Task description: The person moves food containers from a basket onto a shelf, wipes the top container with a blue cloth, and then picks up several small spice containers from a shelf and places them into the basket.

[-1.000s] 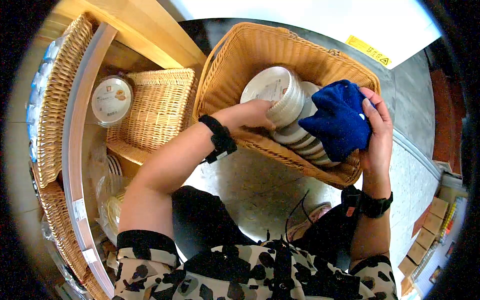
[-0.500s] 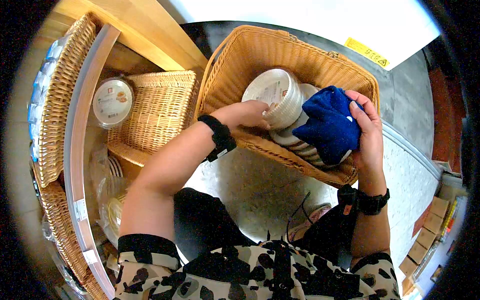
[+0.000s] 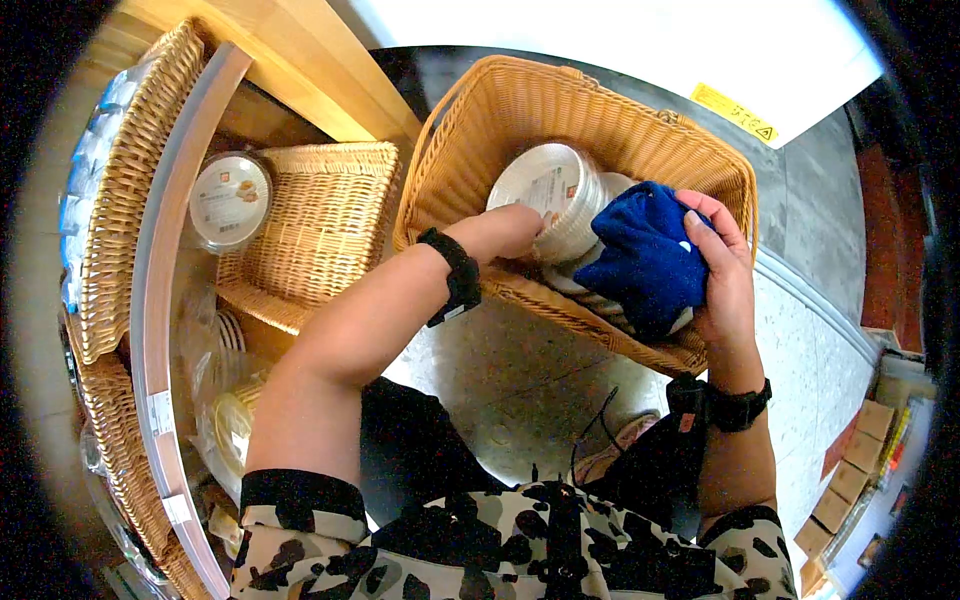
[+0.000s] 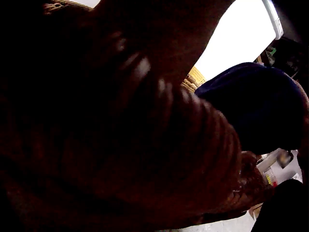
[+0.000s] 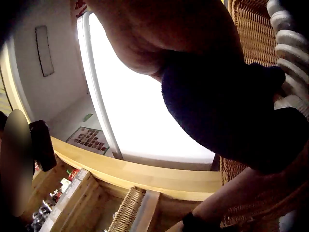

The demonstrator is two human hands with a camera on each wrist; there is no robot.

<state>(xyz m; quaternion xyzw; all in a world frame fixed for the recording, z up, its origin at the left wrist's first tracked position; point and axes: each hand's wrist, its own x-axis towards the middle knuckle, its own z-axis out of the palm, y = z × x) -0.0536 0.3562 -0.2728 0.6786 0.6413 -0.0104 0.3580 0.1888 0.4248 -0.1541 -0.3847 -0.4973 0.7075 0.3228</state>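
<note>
In the head view, my left hand [image 3: 508,232] reaches into a deep wicker basket [image 3: 450,150]. It grips the near left edge of a labelled stack of white round disposable plates [image 3: 548,185], its fingertips partly hidden against the stack. My right hand [image 3: 725,265] holds a dark blue cloth [image 3: 645,258] bunched over the basket's right end, thumb on top. Further white plates lie under the cloth, mostly covered by it. The left wrist view is filled by my shadowed left hand [image 4: 145,135], with the cloth [image 4: 251,106] beyond. In the right wrist view the cloth [image 5: 217,106] hangs from my hand.
Left of the basket, a shelf holds a smaller wicker tray [image 3: 310,225] and another labelled round pack [image 3: 230,200]. A wooden shelf edge [image 3: 165,250] curves past my left arm. Behind the basket stands a large white panel [image 3: 640,50] with a yellow sticker [image 3: 733,112].
My right hand has shifted the blue cloth left and slightly toward me, covering more of the plates. My left hand stays at the stack, its wrist slightly further right.
</note>
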